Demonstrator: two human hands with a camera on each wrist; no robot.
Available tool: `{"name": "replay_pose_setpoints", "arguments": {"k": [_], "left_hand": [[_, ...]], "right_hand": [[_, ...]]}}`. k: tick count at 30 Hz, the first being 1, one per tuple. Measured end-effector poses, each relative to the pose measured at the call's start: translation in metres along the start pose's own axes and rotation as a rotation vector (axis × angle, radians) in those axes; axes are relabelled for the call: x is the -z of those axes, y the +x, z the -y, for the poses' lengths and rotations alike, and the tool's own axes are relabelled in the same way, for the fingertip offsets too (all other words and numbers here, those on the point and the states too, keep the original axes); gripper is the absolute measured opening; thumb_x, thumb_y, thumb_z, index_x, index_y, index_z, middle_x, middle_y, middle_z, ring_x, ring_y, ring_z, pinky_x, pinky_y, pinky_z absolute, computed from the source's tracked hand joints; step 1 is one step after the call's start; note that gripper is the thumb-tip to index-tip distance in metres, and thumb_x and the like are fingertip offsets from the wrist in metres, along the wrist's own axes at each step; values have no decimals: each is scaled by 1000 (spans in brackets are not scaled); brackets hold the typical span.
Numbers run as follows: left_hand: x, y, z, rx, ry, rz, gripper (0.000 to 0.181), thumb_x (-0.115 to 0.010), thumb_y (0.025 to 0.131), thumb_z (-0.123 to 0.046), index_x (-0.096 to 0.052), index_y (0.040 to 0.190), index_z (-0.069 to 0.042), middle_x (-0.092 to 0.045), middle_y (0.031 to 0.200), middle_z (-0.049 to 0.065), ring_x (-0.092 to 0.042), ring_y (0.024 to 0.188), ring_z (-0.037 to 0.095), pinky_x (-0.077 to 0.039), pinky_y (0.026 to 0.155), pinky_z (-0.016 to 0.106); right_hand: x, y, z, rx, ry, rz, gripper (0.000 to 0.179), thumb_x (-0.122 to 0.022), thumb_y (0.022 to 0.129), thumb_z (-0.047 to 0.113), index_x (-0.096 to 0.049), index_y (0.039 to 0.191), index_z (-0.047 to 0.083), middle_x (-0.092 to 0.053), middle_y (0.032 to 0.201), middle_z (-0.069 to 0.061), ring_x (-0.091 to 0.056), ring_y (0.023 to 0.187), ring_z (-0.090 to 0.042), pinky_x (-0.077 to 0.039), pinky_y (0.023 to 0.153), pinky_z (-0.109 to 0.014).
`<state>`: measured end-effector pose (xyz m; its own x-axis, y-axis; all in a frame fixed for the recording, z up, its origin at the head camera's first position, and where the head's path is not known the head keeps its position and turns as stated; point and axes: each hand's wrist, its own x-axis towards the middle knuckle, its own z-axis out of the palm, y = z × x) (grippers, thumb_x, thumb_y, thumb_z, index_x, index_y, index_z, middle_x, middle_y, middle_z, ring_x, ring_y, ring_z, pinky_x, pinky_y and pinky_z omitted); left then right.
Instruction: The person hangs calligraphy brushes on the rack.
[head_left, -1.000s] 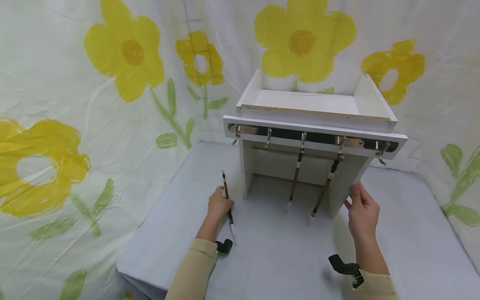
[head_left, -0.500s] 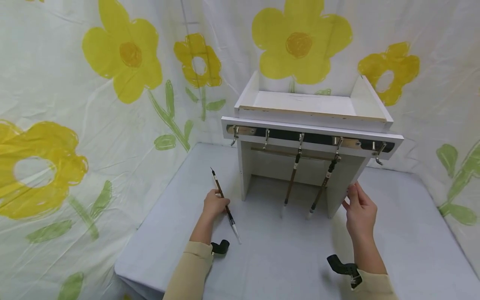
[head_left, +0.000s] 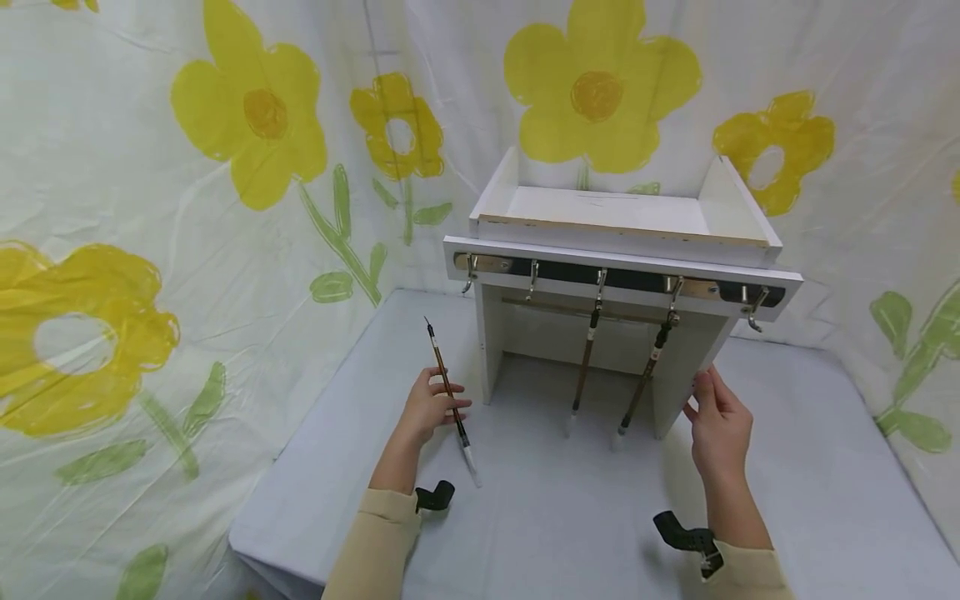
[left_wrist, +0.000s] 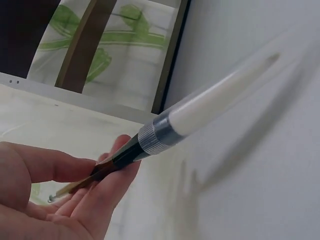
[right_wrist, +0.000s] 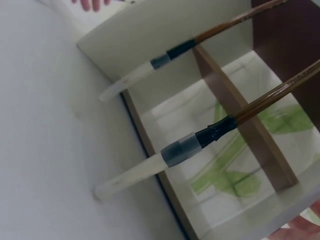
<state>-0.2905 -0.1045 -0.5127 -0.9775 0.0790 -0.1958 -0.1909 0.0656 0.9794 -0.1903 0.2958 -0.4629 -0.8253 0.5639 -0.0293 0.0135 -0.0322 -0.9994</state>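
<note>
My left hand pinches a calligraphy brush between thumb and fingers, left of a white wooden shelf. In the left wrist view, the brush's clear cap encloses pale bristles and points away from the palm. The other end of the handle, which has a small loop, slants up in the head view. My right hand holds the lower edge of the shelf's right side panel. Two capped brushes, a middle one and a right one, hang tips down from the shelf's hooks.
A metal hook rail runs along the shelf's front board, with bare hooks at both ends. A thin wooden crossbar spans behind the hanging brushes. The shelf stands on a table with a pale cloth, before a flowered curtain.
The left hand has turned the brush so its upper end leans left, and its fingers have spread somewhat. The right hand stays at the side panel. The hanging brushes have swung slightly.
</note>
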Motion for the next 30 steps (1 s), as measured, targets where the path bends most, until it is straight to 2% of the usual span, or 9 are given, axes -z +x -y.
{"name": "replay_pose_setpoints", "arguments": {"k": [6,10,14,23,30], "left_hand": [[-1,-5,-5,-78,-44,52,64,-55,97,9,-29,152,-10,-58,129,31,-73,99,37,-62,81,52],[-1,-8,-8,-106,-56,53,58,-58,97,6,-37,146,-15,-61,124,29,-75,96,35,-62,79,50],[0,-10,-12,-147,-68,78,51,-60,98,3,-41,140,-19,-61,125,33,-74,98,36,-62,81,51],[3,-20,-24,-228,-82,115,42,-50,102,2,-44,137,-21,-67,117,27,-74,101,35,-61,84,51],[5,-26,-32,-338,-98,145,35,-51,106,-5,-45,135,-23,-62,124,36,-72,107,34,-58,93,49]], "right_hand": [[1,0,-1,16,-20,11,43,-52,101,48,-51,144,41,-43,158,7,-42,146,-24,-43,104,-38],[2,0,-1,-9,-23,10,44,-52,100,50,-51,144,42,-43,159,7,-42,146,-24,-43,104,-37],[3,1,-1,-15,-33,13,44,-52,100,51,-51,144,43,-42,159,8,-42,146,-24,-43,105,-39],[3,0,-1,-3,-47,21,45,-51,101,51,-49,145,43,-41,159,8,-40,147,-24,-43,106,-39],[2,0,0,-5,-39,16,45,-52,101,50,-50,145,42,-43,159,8,-41,146,-24,-43,106,-38]]}}
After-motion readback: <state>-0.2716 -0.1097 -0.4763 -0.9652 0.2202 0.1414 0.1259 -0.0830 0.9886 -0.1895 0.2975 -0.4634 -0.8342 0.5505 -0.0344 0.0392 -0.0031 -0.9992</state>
